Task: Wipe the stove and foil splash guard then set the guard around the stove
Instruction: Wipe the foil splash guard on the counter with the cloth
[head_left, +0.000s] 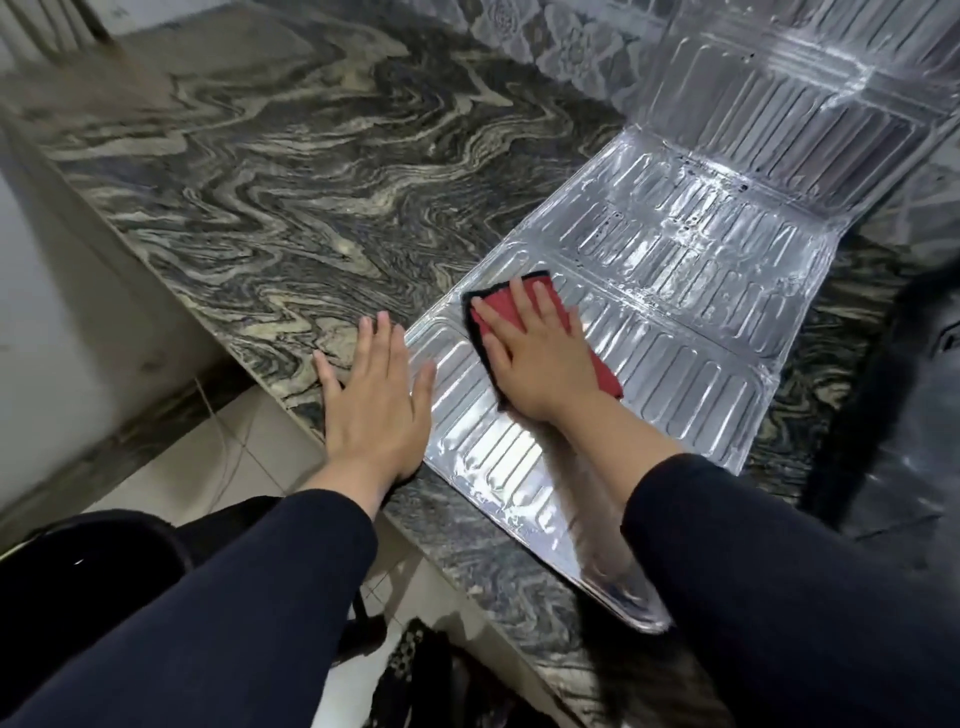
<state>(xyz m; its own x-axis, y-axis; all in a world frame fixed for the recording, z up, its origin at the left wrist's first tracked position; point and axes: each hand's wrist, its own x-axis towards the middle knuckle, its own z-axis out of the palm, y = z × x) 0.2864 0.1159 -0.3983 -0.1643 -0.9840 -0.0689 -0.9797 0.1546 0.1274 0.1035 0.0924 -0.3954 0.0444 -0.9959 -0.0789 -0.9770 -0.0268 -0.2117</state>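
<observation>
The foil splash guard (691, 291) lies mostly flat on the marbled counter, its far panel folded up against the wall. A red cloth with a dark edge (540, 312) rests on the guard's near panel. My right hand (540, 358) presses flat on the cloth with straight fingers. Beside it, my left hand (374, 395) lies flat with spread fingers on the counter at the guard's left edge, its thumb over the foil. The black stove (914, 395) shows partly at the right edge, blurred.
The dark swirled stone counter (270, 182) stretches away to the left and back. Its front edge runs diagonally, with tiled floor (218, 457) below. A patterned wall covering (561, 47) stands behind the counter.
</observation>
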